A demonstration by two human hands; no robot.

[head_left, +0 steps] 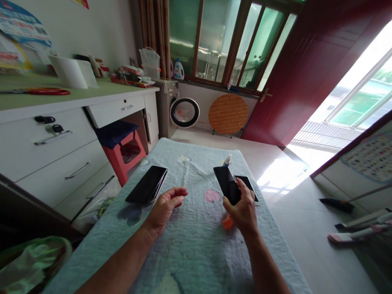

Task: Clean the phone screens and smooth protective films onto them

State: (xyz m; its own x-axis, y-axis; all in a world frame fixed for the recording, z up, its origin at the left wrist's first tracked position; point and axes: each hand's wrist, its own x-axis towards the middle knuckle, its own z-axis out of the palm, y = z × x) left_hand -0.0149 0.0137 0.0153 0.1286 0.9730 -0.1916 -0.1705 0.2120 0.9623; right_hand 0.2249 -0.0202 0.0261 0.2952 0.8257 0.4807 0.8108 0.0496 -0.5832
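Note:
My right hand [245, 208] grips a black smartphone [226, 183] by its sides, tilted above the cloth-covered table. Just behind that hand lies another dark flat device [250, 188], partly hidden by my fingers. A small bottle with a white spray top [227, 160] stands beyond the phone, its lower part covered. Below the phone, an orange object [228, 222] rests on the cloth; its kind is unclear. My left hand [168, 206] hovers over the table with loosely curved fingers and holds nothing. Close to it on the left sits a stack of black phones [147, 184].
A pale blue quilted cloth [196, 253] covers the table. To the left are white drawers [58, 155] and a red stool [124, 153]. A washing machine [167, 102] with its door open, a round folded table [228, 114] and a red door [294, 73] stand beyond.

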